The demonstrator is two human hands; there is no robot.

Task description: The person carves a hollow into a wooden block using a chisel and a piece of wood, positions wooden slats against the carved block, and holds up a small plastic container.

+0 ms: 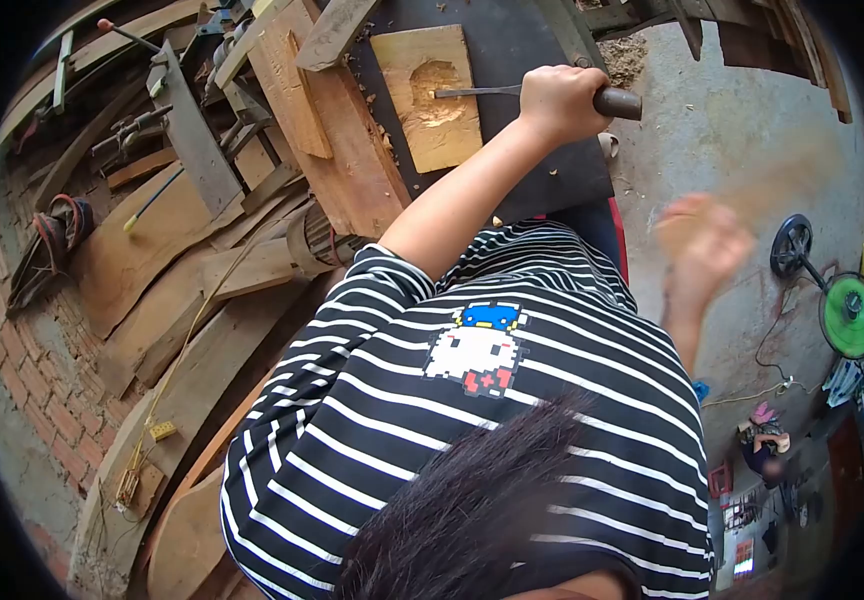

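My left hand (558,103) is closed around a chisel (487,91), whose dark rounded handle end (619,103) sticks out on the right. The metal blade reaches left, and its tip touches the rough hollow carved in a pale wooden block (452,140). That block lies flat on a dark work surface (512,30). Off to the right, my right hand (704,240) grips a light-brown wooden mallet (782,188). Motion smears both, so the mallet's exact shape is unclear. It is apart from the chisel handle.
Reddish boards (337,170) lie left of the block, with wood chips around. Curved planks (222,270) and a clamp-like metal tool (137,128) fill the left side. A green fan (849,315) stands on the concrete floor at right. Another person (764,450) is farther back.
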